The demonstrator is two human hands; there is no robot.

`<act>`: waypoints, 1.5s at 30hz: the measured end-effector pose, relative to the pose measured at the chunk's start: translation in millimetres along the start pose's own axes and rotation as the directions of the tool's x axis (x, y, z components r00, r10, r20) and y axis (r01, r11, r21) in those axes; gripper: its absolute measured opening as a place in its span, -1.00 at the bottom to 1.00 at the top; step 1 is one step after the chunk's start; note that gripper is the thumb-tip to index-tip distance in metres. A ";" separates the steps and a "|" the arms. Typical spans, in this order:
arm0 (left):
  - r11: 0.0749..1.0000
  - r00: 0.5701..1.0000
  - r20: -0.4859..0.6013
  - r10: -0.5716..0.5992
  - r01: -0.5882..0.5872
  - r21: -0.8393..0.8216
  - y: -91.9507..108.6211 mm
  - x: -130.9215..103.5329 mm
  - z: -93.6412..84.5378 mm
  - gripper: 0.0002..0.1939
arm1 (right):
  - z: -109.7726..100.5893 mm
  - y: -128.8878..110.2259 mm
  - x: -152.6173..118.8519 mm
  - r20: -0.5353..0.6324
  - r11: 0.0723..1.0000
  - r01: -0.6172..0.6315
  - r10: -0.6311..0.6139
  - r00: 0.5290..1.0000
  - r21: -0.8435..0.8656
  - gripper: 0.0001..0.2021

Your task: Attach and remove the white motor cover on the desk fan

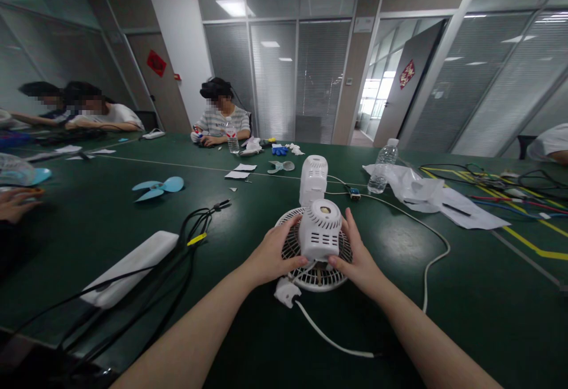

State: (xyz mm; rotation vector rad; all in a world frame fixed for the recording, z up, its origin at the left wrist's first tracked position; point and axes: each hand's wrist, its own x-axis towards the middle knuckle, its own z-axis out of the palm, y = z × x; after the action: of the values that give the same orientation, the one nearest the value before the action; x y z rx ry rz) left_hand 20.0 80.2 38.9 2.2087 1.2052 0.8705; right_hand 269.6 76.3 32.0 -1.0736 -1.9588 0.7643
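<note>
Both hands on the white desk fan: left hand (pixel 271 257) cupped against the left side of the motor housing (pixel 319 230), fingers curled onto it; right hand (pixel 359 256) closed on the right side, thumb at the lower edge. Grip is closed on the housing from both sides.

The fan lies grille-down on the green surface (pixel 248 199), straight ahead of the person. Rear grille (pixel 310 276) is on, wire spokes radial. Stand/base (pixel 313 179) sticks out behind the housing. No blade visible on this unit, so I judge it part-way apart or part-way built; can't tell which.

Housing: matte moulded plastic, rounded drum, slotted vents. White power cord (pixel 426 270) loops right; plug-like white piece (pixel 286 292) by the left wrist.

Further out: blue fan blade (pixel 157 187), white power strip (pixel 133 264) with black cables, water bottle (pixel 382 167), crumpled clear bag (pixel 412 185).
</note>
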 end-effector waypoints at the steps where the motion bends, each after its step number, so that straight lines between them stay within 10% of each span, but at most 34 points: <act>1: 1.000 1.000 -0.003 0.003 -0.003 0.007 -0.6 0.0 1.4 -0.09 | -0.9 -0.9 0.4 0.004 1.000 0.008 -0.008 1.000 0.013 0.02; 11: 0.999 0.999 -0.001 0.048 -0.048 -0.018 -5.8 2.8 -0.5 0.07 | -1.5 -3.7 -1.0 0.062 0.994 -0.029 0.036 0.997 -0.110 0.25; 18: 0.965 0.913 -0.344 -0.221 0.155 -0.209 -53.2 15.7 5.3 -0.51 | -2.8 7.2 -1.8 0.079 0.939 -0.076 0.109 0.991 -0.337 0.21; 29: 0.932 0.904 -0.281 -0.322 0.250 -0.263 -71.0 16.8 -0.8 -0.67 | -14.9 -17.5 -4.4 0.077 0.879 -0.108 0.161 0.984 -0.464 -0.09; 37: 0.929 0.914 -0.228 -0.336 0.280 -0.244 -79.0 19.3 1.2 -0.67 | -86.9 -15.1 -58.6 0.028 0.758 -0.315 0.401 0.916 -0.571 -0.18; 45: 0.941 0.930 -0.188 -0.316 0.281 -0.189 -75.2 16.9 -0.4 -0.66 | -191.8 59.2 -164.5 -0.330 0.760 -0.550 0.451 0.830 -0.346 -0.25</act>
State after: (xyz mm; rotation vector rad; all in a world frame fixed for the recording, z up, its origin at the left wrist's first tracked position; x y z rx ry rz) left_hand -15.3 132.4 -5.4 1.7779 1.4722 1.0555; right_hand 513.3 -13.0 33.1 -1.9275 -1.6809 0.4458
